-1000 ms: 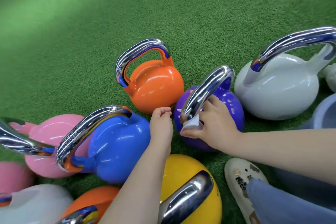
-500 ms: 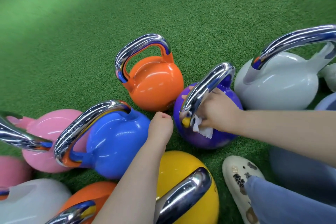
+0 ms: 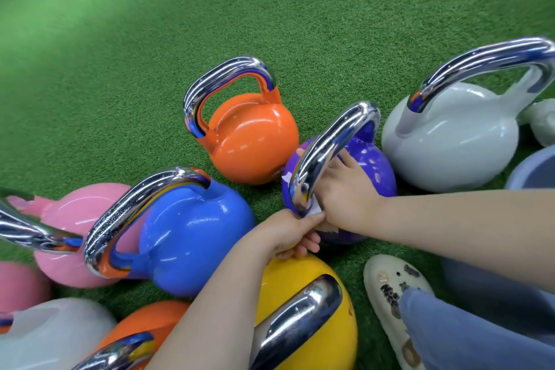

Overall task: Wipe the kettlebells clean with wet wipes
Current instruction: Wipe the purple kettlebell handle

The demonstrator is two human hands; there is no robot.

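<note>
Both hands meet at the purple kettlebell (image 3: pixel 375 171): your right hand (image 3: pixel 345 189) presses the wipe (image 3: pixel 315 212) under its handle (image 3: pixel 330 147), your left hand (image 3: pixel 288 231) pinches the wipe's near edge.

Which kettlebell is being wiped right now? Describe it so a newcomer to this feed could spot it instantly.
Start at the big pale grey kettlebell at the right edge of the green turf. Directly to its left, in front of the orange kettlebell, stands the purple kettlebell. It is the only purple one, and the only one with both hands at it: the right hand and left hand meet at a white wipe by its chrome handle.
</note>
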